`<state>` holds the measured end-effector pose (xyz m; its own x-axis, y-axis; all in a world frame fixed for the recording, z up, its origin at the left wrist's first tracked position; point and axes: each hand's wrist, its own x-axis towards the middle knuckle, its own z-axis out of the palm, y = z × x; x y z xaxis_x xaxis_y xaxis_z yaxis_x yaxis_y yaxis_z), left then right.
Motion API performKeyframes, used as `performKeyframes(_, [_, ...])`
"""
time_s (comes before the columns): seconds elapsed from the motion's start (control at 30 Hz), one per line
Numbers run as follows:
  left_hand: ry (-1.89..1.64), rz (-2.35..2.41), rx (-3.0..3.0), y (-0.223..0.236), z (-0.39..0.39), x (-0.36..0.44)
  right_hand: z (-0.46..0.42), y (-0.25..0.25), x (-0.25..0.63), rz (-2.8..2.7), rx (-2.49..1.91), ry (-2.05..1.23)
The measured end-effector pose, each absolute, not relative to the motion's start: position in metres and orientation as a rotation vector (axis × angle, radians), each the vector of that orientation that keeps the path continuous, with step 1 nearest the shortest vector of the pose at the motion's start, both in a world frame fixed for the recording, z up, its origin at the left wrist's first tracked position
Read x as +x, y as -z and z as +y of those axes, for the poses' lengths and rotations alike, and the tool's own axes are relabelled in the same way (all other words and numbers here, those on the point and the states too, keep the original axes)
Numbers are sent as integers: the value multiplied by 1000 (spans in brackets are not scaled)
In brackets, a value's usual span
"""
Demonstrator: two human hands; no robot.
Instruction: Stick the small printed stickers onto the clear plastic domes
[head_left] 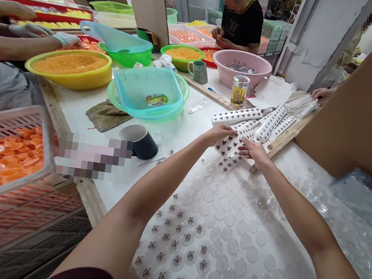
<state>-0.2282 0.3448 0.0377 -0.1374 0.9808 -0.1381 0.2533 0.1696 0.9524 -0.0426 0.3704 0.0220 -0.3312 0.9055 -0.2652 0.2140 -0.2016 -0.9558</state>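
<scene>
Both my hands reach out to a white sheet of small dark printed stickers [230,142]. My left hand [219,135] is at its left edge, fingers closed on the sheet. My right hand [255,152] is at the sheet's right side with fingers apart, fingertips over or against it. A smaller sticker piece [228,163] lies just below. Curled rolls of printed stickers [237,115] lie behind and to the right. Nearer me, clear round discs [233,245] cover the white tabletop. Those on the left bear a small dark printed sticker [177,260] each.
A dark mug [145,145], a turquoise scoop tray [151,90] and a can [239,90] stand around the table. Orange caps fill a crate [42,155] at left. A wooden strip [281,142] and brown board [363,100] border the right. Co-workers sit opposite and at left.
</scene>
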Motion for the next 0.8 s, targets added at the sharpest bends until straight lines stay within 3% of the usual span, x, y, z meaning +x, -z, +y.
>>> performKeyframes(0.33, [-1020, 1527, 1195, -47, 325, -242, 382, -28, -58, -1030, -1274, -1599])
performKeyframes(0.8, [-1100, 1594, 1095, -51, 311, -245, 375, -24, -59, -1004, -1280, -1693])
